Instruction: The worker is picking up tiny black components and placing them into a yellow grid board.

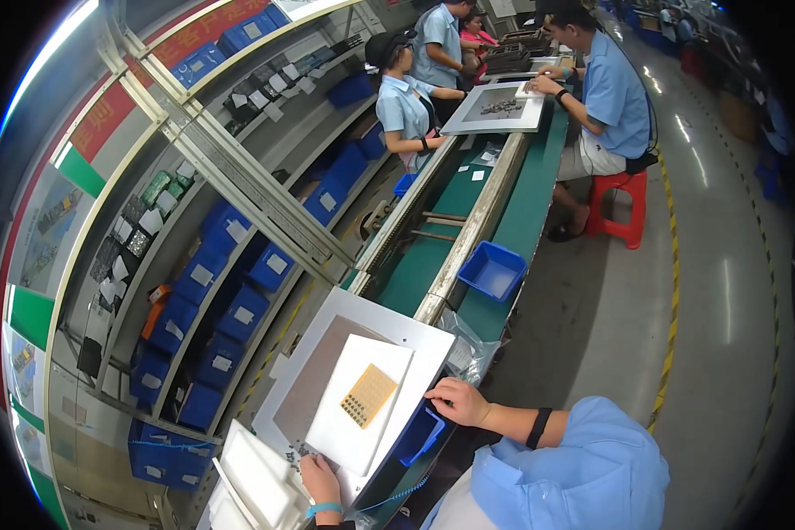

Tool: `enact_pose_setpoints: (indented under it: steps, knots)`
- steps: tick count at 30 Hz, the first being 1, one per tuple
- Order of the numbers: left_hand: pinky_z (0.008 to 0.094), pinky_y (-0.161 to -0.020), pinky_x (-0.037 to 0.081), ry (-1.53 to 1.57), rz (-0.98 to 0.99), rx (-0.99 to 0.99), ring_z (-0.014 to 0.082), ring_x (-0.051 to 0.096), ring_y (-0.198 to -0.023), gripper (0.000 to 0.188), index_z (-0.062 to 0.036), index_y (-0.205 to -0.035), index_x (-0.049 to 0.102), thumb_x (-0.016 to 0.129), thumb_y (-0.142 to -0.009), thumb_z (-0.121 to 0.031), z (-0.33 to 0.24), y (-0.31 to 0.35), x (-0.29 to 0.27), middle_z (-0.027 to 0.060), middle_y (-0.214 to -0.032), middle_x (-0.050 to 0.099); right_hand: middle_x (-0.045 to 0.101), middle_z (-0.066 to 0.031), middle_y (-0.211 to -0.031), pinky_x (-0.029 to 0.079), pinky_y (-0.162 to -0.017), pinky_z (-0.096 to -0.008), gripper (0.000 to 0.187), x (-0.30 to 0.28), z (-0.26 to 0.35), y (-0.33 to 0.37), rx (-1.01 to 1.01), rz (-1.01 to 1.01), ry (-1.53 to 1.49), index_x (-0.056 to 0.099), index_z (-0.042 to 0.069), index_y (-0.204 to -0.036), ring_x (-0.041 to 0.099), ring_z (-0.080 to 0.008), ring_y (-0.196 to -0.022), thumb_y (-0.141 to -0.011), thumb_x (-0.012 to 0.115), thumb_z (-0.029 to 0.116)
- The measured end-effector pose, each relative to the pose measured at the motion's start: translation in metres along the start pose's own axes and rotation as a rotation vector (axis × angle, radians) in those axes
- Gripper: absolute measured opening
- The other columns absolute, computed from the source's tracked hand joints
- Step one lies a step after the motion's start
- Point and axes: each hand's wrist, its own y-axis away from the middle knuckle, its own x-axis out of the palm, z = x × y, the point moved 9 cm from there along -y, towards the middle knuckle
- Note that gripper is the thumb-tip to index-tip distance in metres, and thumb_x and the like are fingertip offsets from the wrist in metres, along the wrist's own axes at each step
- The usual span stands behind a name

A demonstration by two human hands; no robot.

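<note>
My left hand (320, 480), with a teal band at the wrist, rests at the near edge of a light grey framed board (428, 336). Its bent fingers touch a small pile of dark parts (297, 452); whatever lies between the fingertips is too small to name. My right hand (459, 403) is at the board's right side, fingers curled together, their contents hidden. Between the hands lies a thick white pad (338, 442) with a yellow-orange card (375, 389) on it. Rows of small dark pieces sit on the card's lower-left part.
White slabs (254, 473) are stacked left of my left hand. A blue bin (422, 439) hangs below my right hand; another blue bin (493, 270) stands farther along the green bench (530, 203). Shelves with blue boxes (201, 272) line the left. Co-workers sit and stand ahead.
</note>
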Motion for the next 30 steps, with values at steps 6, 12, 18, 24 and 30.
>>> enact_pose_setpoints:
  steps: [6,12,18,24,30]
  knots:
    - [0.0427,-0.072,0.047,-0.026,-0.154,0.187,0.0347,0.058,-0.081,0.015,-0.0001,-0.094,0.057,0.054,-0.098,-0.014,-0.001,-0.008,-0.016,0.0155,-0.086,0.058,0.065,-0.0107,-0.087,0.053,-0.071,-0.0369,0.013,0.001,-0.003,-0.004,0.036,-0.021,0.012,0.071,0.004,-0.093,0.064,-0.0290,-0.079,-0.081,0.069,0.003]
    - [0.0394,-0.065,0.046,0.106,-0.184,0.231,0.0295,0.057,-0.073,0.017,-0.0020,-0.093,0.057,0.053,-0.100,-0.017,-0.025,-0.039,0.004,0.0112,-0.080,0.057,0.066,-0.0112,-0.087,0.053,-0.072,-0.0372,0.011,-0.011,-0.024,-0.013,0.066,-0.011,-0.010,0.070,0.004,-0.092,0.065,-0.0297,-0.081,-0.082,0.069,0.007]
    - [0.0382,-0.063,0.045,0.346,-0.143,0.149,0.0278,0.055,-0.071,0.017,-0.0027,-0.093,0.057,0.053,-0.100,-0.018,-0.068,-0.062,0.035,0.0099,-0.078,0.056,0.066,-0.0111,-0.088,0.053,-0.074,-0.0387,0.008,-0.030,-0.049,-0.025,0.085,0.063,-0.099,0.069,0.004,-0.091,0.064,-0.0311,-0.083,-0.084,0.067,0.009]
    - [0.0370,-0.061,0.044,0.577,-0.112,0.045,0.0261,0.054,-0.069,0.018,-0.0034,-0.092,0.057,0.053,-0.100,-0.019,-0.093,-0.092,0.060,0.0086,-0.077,0.055,0.066,-0.0109,-0.088,0.053,-0.071,-0.0383,0.010,-0.042,-0.065,-0.049,0.042,0.183,-0.181,0.070,0.003,-0.094,0.065,-0.0299,-0.081,-0.086,0.066,0.008]
    - [0.0358,-0.059,0.042,0.799,-0.063,-0.059,0.0244,0.052,-0.067,0.018,-0.0041,-0.092,0.057,0.053,-0.101,-0.020,-0.101,-0.133,0.084,0.0073,-0.075,0.054,0.066,-0.0103,-0.087,0.052,-0.070,-0.0371,0.011,-0.044,-0.094,-0.069,0.038,0.202,-0.207,0.070,0.003,-0.096,0.065,-0.0285,-0.080,-0.087,0.066,0.008]
